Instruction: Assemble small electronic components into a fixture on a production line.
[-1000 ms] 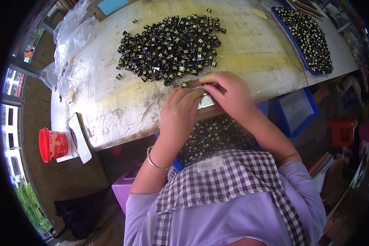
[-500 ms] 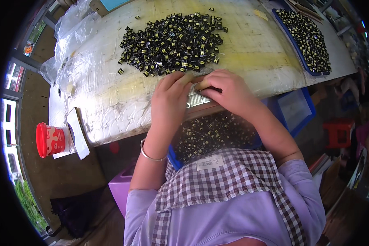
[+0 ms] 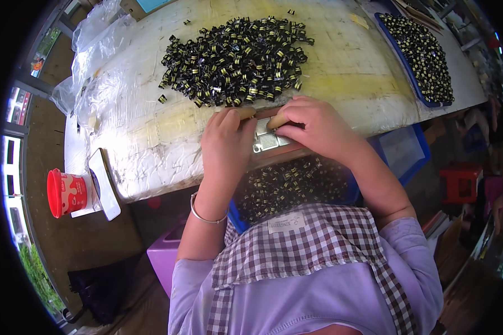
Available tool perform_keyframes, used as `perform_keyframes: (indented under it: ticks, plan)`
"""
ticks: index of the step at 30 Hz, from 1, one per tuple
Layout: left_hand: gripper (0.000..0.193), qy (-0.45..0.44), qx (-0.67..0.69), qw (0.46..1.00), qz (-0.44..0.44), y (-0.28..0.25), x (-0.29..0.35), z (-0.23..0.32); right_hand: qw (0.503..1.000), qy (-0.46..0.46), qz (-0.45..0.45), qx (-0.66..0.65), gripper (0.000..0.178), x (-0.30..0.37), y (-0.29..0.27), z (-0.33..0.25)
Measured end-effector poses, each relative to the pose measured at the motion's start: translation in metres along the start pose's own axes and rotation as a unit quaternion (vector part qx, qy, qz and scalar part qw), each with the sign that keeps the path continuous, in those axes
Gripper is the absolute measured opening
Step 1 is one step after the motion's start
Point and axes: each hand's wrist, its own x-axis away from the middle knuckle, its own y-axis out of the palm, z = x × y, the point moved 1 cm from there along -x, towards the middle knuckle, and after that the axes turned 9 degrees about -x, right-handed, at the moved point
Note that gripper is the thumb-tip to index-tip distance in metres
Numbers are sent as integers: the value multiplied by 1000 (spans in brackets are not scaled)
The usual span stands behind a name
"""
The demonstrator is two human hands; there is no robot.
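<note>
At the bottom of the frame sits the person's lilac top with a checked bib, both forearms running up from it. Below the near edge of the tabletop (image 3: pixel 151 139), a blue bin (image 3: pixel 237 220) on the lap holds small black-and-yellow parts. The left hand (image 3: pixel 226 145) lies palm down at the centre of the frame, fingers together, fingertips on the left end of a small silver tray (image 3: pixel 265 139) that sits right at the tabletop's near edge. The right hand (image 3: pixel 318 125) comes in from the right, its grip pinched on the tray's upper right corner, thumb and forefinger pressed together there. Just beyond both hands, almost touching the fingertips, spreads a wide heap of parts (image 3: pixel 237 58). To the left of the hands the plastic-wrapped tabletop lies bare as far as its left edge. At the lower left, off the tabletop, stands a red cup (image 3: pixel 64 192). At the upper right, a long blue tray (image 3: pixel 399 53) filled with parts lies near the far right edge.
</note>
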Motion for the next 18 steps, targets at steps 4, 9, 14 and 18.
perform_keyframes:
  ticks: [4, 9, 14, 18]
  plan:
    - [9, 13, 70, 997, -10, 1, 1, 6, 1000, 18, -3, -16, 13, 1, 1, 1]
    - [11, 8, 82, 997, -12, 3, 5, 4, 999, 16, -4, -44, 13, 5, 1, 1]
    - [11, 14, 65, 997, -28, 1, 6, 5, 1000, -1, 20, 17, 14, 8, 5, -4]
    - [11, 12, 57, 998, -26, 1, 5, 6, 999, -5, 38, 18, 13, 10, 8, 0]
